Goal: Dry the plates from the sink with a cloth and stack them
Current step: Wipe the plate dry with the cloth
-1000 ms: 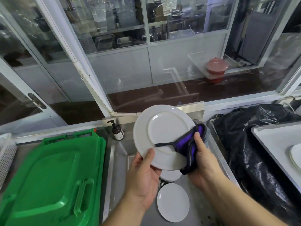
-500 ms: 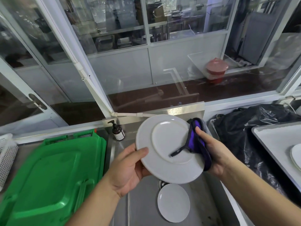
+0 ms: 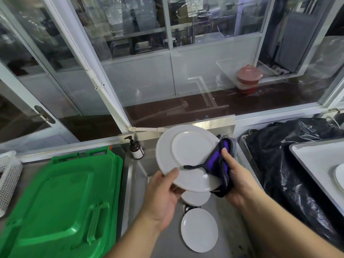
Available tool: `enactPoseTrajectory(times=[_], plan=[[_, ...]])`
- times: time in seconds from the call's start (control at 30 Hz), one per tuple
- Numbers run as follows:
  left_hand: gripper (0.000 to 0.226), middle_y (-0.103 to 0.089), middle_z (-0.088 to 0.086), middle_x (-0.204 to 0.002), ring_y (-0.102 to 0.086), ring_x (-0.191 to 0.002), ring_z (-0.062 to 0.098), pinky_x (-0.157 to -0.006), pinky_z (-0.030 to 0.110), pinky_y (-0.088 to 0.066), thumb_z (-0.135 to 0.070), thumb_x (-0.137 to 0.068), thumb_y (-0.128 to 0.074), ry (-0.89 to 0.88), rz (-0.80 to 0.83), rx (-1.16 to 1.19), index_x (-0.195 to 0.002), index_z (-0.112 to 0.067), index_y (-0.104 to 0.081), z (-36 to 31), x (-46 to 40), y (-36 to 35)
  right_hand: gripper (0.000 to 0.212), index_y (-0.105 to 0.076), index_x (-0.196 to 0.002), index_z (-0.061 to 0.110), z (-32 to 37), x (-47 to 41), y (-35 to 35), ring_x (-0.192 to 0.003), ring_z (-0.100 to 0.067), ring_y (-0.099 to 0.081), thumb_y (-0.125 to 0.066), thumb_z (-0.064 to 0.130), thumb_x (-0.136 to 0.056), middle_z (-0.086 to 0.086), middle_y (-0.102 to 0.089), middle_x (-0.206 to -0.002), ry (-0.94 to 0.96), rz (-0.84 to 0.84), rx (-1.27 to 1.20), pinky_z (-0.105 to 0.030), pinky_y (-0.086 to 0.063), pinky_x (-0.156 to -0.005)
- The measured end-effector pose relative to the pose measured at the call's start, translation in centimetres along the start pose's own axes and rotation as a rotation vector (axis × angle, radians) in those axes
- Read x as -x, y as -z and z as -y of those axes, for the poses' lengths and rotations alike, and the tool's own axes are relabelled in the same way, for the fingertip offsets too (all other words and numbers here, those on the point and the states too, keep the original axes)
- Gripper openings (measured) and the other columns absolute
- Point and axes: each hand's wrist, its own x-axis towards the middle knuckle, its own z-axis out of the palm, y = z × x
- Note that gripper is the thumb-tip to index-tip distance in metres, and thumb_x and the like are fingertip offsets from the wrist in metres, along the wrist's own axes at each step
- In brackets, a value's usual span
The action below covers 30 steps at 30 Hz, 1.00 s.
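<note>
While one plate (image 3: 188, 157) is gripped by the left hand (image 3: 163, 196) and wiped with the cloth (image 3: 219, 164) clutched in the right hand (image 3: 236, 177), two plates (image 3: 199, 229) remain undried in the sink (image 3: 137, 170).

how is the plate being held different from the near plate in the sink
The held plate is up in the air and tilted, gripped by the left hand; the near plate lies flat on the sink floor, untouched. The held plate looks larger. The cloth in the right hand touches only the held plate. Both are round, plain and white.
</note>
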Motion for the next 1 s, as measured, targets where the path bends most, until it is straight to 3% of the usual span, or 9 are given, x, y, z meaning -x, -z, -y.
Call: enactPoseTrajectory(times=[0.07,0.13,0.3,0.43,0.67,0.73,0.83,0.93,1.0], plan=[[0.046,-0.072,0.019,-0.128,-0.070,-0.115,0.031,-0.089,0.042,-0.061,-0.027,-0.087,-0.069,0.037,-0.012,0.002,-0.131,-0.014,-0.069,-1.6,-0.7,0.8,0.051,-0.078,-0.124,0.010,1.2,0.2,0.5,-0.108,-0.034,-0.076,-0.076,0.046,-0.088,-0.016,-0.077,-0.122,-0.029,0.042,0.064,-0.052,-0.065,-0.086],[0.053,-0.070,0.022,-0.131,-0.070,-0.115,0.033,-0.090,0.043,-0.060,-0.030,-0.084,-0.069,0.094,-0.012,-0.048,-0.134,-0.012,-0.066,-3.3,-1.2,1.4,0.044,-0.082,-0.113,0.007,2.5,0.5,0.9,-0.102,-0.034,-0.078,-0.077,0.042,-0.087,-0.018,-0.078,-0.119,-0.069,0.099,0.130,-0.049,-0.066,-0.080],[0.035,-0.072,0.025,-0.123,-0.073,-0.105,0.035,-0.084,0.046,-0.062,-0.008,-0.089,-0.070,0.176,0.124,-0.064,-0.124,-0.005,-0.072,-4.7,-1.2,2.5,0.048,-0.080,-0.116,0.004,3.8,0.8,0.6,-0.096,-0.033,-0.079,-0.081,0.038,-0.082,-0.020,-0.077,-0.119,-0.068,0.095,0.148,-0.053,-0.065,-0.086],[0.036,-0.074,0.020,-0.123,-0.075,-0.103,0.030,-0.073,0.040,-0.066,-0.010,-0.087,-0.064,0.124,0.122,0.028,-0.122,-0.009,-0.073,-3.4,-0.5,1.5,0.049,-0.078,-0.121,0.011,2.6,0.7,0.0,-0.103,-0.034,-0.078,-0.078,0.047,-0.088,-0.015,-0.079,-0.117,0.001,-0.029,0.029,-0.054,-0.060,-0.095],[0.030,-0.075,0.012,-0.125,-0.074,-0.113,0.027,-0.083,0.035,-0.063,-0.010,-0.095,-0.060,-0.069,0.022,0.027,-0.121,-0.019,-0.072,1.2,1.1,-2.5,0.054,-0.071,-0.132,0.012,-1.1,0.4,-1.2,-0.113,-0.032,-0.075,-0.071,0.052,-0.095,-0.010,-0.079,-0.120,0.078,-0.138,-0.123,-0.054,-0.053,-0.108],[0.027,-0.078,0.008,-0.119,-0.075,-0.109,0.023,-0.083,0.031,-0.062,-0.008,-0.098,-0.060,-0.115,0.006,-0.066,-0.109,-0.025,-0.079,1.9,1.4,-2.7,0.052,-0.072,-0.130,0.012,-1.0,0.3,-1.0,-0.112,-0.033,-0.075,-0.071,0.051,-0.095,-0.011,-0.079,-0.119,0.065,-0.139,-0.106,-0.055,-0.054,-0.107],[0.022,-0.079,0.011,-0.110,-0.076,-0.098,0.021,-0.078,0.030,-0.062,-0.013,-0.083,-0.071,-0.098,0.014,-0.113,-0.097,-0.023,-0.083,1.0,1.1,-1.8,0.052,-0.074,-0.127,0.010,0.3,0.2,-0.1,-0.112,-0.036,-0.075,-0.074,0.049,-0.093,-0.013,-0.079,-0.118,0.057,-0.131,-0.039,-0.058,-0.054,-0.106],[0.028,-0.077,0.014,-0.113,-0.074,-0.095,0.023,-0.070,0.034,-0.063,-0.019,-0.080,-0.070,-0.023,0.017,-0.069,-0.106,-0.019,-0.081,-1.1,-0.3,-0.2,0.052,-0.076,-0.123,0.009,1.6,0.5,0.7,-0.111,-0.037,-0.075,-0.078,0.047,-0.088,-0.015,-0.078,-0.119,0.041,-0.081,0.055,-0.057,-0.054,-0.106],[0.036,-0.074,0.020,-0.122,-0.071,-0.103,0.028,-0.076,0.039,-0.062,-0.018,-0.081,-0.071,0.016,0.025,-0.098,-0.117,-0.013,-0.076,-2.5,-1.1,0.7,0.051,-0.079,-0.120,0.009,2.2,0.7,0.9,-0.109,-0.035,-0.076,-0.080,0.047,-0.087,-0.016,-0.079,-0.118,0.033,-0.062,0.104,-0.055,-0.056,-0.104]])
